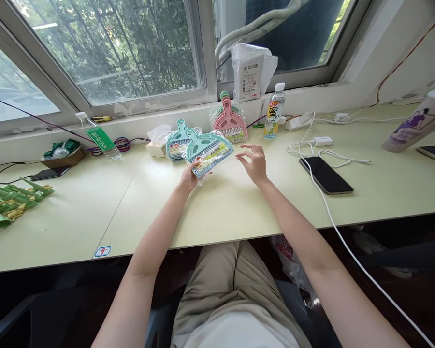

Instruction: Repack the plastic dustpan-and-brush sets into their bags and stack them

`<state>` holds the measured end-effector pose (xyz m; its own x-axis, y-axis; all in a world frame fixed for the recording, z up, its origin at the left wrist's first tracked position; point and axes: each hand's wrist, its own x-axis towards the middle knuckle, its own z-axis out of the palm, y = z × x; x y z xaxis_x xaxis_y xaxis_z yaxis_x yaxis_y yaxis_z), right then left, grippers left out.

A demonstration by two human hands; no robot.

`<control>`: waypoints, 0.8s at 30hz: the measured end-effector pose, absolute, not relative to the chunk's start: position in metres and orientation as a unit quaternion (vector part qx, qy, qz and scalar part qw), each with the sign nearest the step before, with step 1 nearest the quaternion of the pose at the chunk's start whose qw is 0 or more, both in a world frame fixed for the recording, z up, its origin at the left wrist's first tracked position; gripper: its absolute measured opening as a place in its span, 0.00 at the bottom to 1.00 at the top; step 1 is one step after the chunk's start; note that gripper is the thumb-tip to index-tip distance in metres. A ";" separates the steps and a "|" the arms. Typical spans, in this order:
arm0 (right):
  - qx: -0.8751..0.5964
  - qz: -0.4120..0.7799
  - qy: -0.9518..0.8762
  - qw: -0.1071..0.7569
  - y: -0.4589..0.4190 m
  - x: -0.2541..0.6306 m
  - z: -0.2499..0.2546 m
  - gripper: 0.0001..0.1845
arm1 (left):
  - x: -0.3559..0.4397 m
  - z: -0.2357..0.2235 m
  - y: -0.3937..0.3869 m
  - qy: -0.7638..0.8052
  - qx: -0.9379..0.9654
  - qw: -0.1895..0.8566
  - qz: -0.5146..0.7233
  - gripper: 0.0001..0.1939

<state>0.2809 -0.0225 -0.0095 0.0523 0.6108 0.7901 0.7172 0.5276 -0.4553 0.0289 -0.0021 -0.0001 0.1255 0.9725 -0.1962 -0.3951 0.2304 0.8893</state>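
My left hand (191, 178) grips the lower left edge of a blue-green mini dustpan and brush set (209, 153), wrapped in clear plastic with a yellow-green label. It is held tilted above the table. Just right of the set is my right hand (254, 164), its fingers curved and apart, with nothing visible between them. Behind the held set, more blue-green dustpan sets (178, 142) lie stacked on the table. Pink dustpan sets (229, 121), also in plastic, lean against the wall, with a green handle showing behind them.
Around the table (159, 208) stand a green-label bottle (100, 137), a tissue pack (157, 141) and a drink bottle (274, 111). At right are a phone (326, 175), white cables (342, 227) and a tumbler (418, 121). Green funnel-shaped pieces (10, 200) lie far left.
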 end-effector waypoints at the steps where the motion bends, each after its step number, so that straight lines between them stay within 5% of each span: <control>1: -0.485 -0.044 -0.677 0.553 -0.022 0.280 -0.010 0.07 | 0.028 0.000 -0.003 0.408 0.365 0.673 0.497 0.23; 17: -0.510 -0.012 -0.624 0.592 -0.014 0.280 -0.021 0.06 | 0.038 -0.007 -0.021 0.359 0.559 0.655 0.360 0.26; 24: -0.488 0.209 -0.570 0.627 -0.016 0.273 -0.024 0.19 | 0.038 -0.005 -0.021 0.340 0.579 0.647 0.361 0.31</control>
